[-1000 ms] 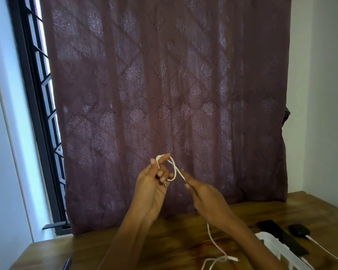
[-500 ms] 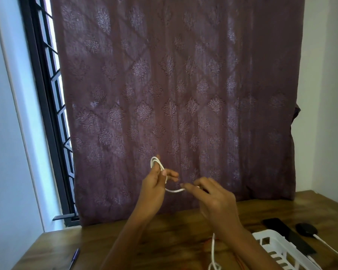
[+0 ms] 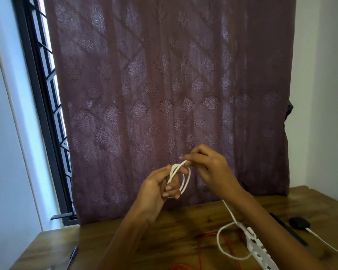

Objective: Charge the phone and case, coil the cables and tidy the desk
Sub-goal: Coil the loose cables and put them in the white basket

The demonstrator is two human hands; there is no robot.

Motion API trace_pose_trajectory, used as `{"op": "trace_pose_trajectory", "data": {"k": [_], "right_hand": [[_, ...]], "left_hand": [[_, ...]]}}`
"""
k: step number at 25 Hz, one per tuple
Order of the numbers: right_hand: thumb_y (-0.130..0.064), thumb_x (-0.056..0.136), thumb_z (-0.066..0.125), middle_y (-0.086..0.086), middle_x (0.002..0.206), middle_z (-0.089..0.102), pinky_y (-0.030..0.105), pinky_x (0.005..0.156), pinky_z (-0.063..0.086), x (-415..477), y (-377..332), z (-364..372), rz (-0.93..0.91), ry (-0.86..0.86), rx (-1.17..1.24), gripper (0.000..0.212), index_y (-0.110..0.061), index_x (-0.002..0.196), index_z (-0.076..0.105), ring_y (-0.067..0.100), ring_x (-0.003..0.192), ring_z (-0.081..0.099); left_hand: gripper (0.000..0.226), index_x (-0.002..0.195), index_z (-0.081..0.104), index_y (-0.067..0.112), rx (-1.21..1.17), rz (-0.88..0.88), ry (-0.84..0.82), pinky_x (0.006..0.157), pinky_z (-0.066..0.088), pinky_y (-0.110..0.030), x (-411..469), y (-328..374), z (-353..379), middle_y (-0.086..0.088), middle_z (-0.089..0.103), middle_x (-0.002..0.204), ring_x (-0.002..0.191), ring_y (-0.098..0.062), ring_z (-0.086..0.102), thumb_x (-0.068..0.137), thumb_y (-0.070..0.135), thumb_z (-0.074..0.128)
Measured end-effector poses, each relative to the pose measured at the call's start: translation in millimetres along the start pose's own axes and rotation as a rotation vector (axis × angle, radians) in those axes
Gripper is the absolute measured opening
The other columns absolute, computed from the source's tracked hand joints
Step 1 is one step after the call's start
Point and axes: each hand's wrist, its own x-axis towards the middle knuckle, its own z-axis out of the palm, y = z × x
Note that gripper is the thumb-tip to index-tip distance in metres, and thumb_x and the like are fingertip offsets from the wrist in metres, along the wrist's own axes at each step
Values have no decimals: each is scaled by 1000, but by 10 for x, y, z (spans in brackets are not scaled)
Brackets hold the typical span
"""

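Note:
I hold a white cable (image 3: 185, 180) up in front of the curtain, above the wooden desk (image 3: 176, 227). My left hand (image 3: 156, 190) grips a small coil of its loops. My right hand (image 3: 213, 170) pinches the strand at the top of that coil. The rest of the cable hangs from under my right wrist and lies in a loose loop on the desk. At the right, the black phone (image 3: 287, 230) is mostly hidden by my right forearm. A small black case (image 3: 299, 222) sits beside it with a white lead plugged in.
A white slotted tray (image 3: 260, 250) stands under my right forearm. An orange cable (image 3: 201, 248) trails across the front of the desk. A pen (image 3: 73, 255) lies near the front left. A patterned purple curtain (image 3: 164, 94) hangs behind the desk, with a barred window at left.
My right hand has risen from below the coil to its top, laying another turn of white cable over my left hand's fingers. The slack loop on the desk has shifted into view.

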Motion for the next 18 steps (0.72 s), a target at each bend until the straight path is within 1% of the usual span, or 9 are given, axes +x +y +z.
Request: {"op": "trace_pose_trajectory", "data": {"k": [1, 3, 5, 8, 10, 12, 15, 17, 18], "right_hand": [[-18, 88, 43, -1, 85, 56, 13, 71, 48, -13, -8, -10, 36, -18, 81, 32, -8, 104, 69, -6, 81, 56], [-7, 88, 44, -2, 84, 55, 6, 72, 42, -69, -28, -14, 125, -67, 165, 32, -12, 110, 67, -6, 81, 55], [4, 88, 45, -3, 75, 54, 8, 65, 40, -120, -59, 6, 258, -113, 194, 42, -23, 116, 63, 0, 69, 54], [3, 92, 42, -4, 60, 55, 12, 52, 41, -200, -98, 93, 521, -218, 280, 44, -33, 113, 56, 0, 49, 52], [2, 92, 41, -4, 63, 58, 8, 50, 40, -315, -120, 217, 620, -348, 231, 37, -27, 106, 59, -1, 50, 53], [1, 89, 40, -2, 76, 58, 10, 59, 40, -478, -152, 359, 676, -421, 120, 35, -16, 113, 59, 6, 66, 56], [-4, 91, 41, -5, 86, 54, 14, 70, 38, -699, -279, 458, 636, -381, 61, 48, -19, 137, 41, 7, 78, 52], [-6, 93, 39, -4, 89, 54, 11, 64, 37, -781, -370, 450, 613, -329, 79, 41, -15, 133, 36, 3, 77, 51], [-7, 94, 39, -4, 88, 54, 10, 59, 37, -812, -401, 441, 622, -291, 101, 29, -15, 122, 38, 2, 73, 51]], "left_hand": [[42, 79, 63, 2, -32, -22, 13, 42, 37, -19, -6, 5, 4, 7, 28, 41, 33, -3, 21, 96, 19, 28], [41, 69, 65, 7, -123, -57, 32, 38, 34, -18, -28, 4, 20, 8, 26, 39, 31, -2, 20, 92, 22, 35], [34, 69, 63, 6, -273, -61, 48, 36, 34, -17, -46, -11, 43, 8, 27, 38, 30, -1, 21, 86, 23, 40], [32, 84, 58, 1, -404, -30, 83, 39, 37, -16, -44, -65, 89, 7, 29, 41, 32, -1, 25, 90, 23, 37], [35, 95, 61, 2, -381, 22, 123, 47, 43, -16, -15, -93, 120, 7, 32, 45, 36, -2, 29, 94, 24, 34], [35, 104, 61, 5, -319, 88, 191, 57, 47, -16, 31, -83, 141, 7, 35, 49, 41, -3, 34, 96, 24, 33], [30, 107, 59, 10, -204, 148, 297, 63, 51, -14, 76, -63, 113, 7, 40, 51, 44, -3, 40, 96, 23, 34], [30, 115, 55, 11, -90, 160, 352, 68, 52, -14, 70, -109, 75, 8, 44, 52, 47, -2, 44, 96, 23, 35], [32, 120, 53, 11, -19, 162, 379, 72, 52, -16, 64, -153, 52, 9, 46, 53, 50, -2, 46, 96, 23, 36]]}}
